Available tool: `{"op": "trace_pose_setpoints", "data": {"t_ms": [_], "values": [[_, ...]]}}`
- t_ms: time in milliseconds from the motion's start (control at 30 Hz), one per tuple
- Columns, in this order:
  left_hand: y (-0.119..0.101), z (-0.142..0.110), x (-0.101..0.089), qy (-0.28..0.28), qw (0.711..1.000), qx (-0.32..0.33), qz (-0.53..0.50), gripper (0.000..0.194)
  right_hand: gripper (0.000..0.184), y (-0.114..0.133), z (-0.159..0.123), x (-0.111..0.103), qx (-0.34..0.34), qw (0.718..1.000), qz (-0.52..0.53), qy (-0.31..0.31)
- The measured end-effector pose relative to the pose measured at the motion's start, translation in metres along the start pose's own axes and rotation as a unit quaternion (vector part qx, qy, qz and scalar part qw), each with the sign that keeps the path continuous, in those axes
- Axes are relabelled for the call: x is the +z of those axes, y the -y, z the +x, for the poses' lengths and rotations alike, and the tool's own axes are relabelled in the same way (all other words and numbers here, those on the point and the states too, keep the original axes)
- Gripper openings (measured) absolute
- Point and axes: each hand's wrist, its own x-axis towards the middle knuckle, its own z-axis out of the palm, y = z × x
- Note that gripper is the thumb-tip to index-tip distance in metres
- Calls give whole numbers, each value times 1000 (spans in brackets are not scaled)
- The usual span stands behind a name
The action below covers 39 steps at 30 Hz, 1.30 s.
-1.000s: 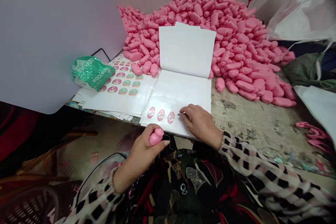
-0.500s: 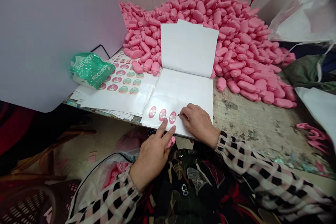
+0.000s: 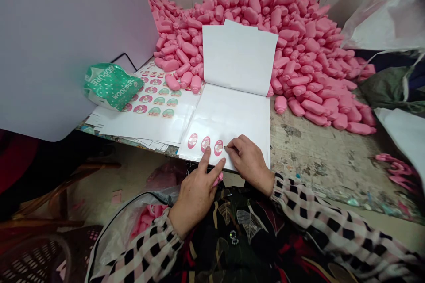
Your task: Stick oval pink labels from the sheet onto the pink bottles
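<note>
A white sticker sheet (image 3: 229, 115) lies at the table's near edge, its far half folded up. Three pink oval stickers (image 3: 205, 143) remain on its near left corner. My left hand (image 3: 196, 192) is at the sheet's edge with the index finger stretched onto it by the stickers, while its lower fingers hold a small pink bottle (image 3: 217, 180), mostly hidden. My right hand (image 3: 247, 157) rests on the sheet, thumb and fingertips pinched beside the rightmost sticker.
A big heap of pink bottles (image 3: 282, 40) fills the back of the worn table (image 3: 318, 154). More sticker sheets (image 3: 156, 101) and a green packet (image 3: 109, 86) lie at left. A clear bag with pink bottles (image 3: 139, 221) sits by my lap; a white board (image 3: 66, 31) stands at left.
My left hand carried the pink bottle from below the table edge up to the sheet and laid its index finger by the stickers. My right hand stayed pinched at the rightmost sticker.
</note>
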Motion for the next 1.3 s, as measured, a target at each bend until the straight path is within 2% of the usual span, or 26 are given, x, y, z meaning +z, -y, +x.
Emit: {"op": "trace_pose_setpoints", "data": {"t_ms": [167,367,667,900,1033,1100,1200,1267,1300], "values": [[0,1,3,-9,1000,0,6,53,19,5,2,-1,18,1000,4,12],[-1,1,4,-14,1000,0,14,52,20,12,7,-2,84,996,-15,3],[-3,0,-1,-2,998,-5,55,57,21,25,5,-12,14,997,-65,-37],[0,-1,0,-8,998,6,61,58,23,24,3,-19,31,998,-10,-45],[3,0,1,-9,998,15,63,56,24,15,5,-24,63,993,1,-98],[4,-1,0,-7,999,15,45,55,22,11,7,-27,72,991,19,-110],[2,-6,-5,-16,999,21,-35,52,21,6,7,-32,95,986,96,-94],[-1,-12,-12,-52,987,11,-150,49,23,6,3,-35,109,973,187,-84],[-3,-14,-16,-70,970,-11,-233,49,24,7,1,-37,115,961,238,-75]]}}
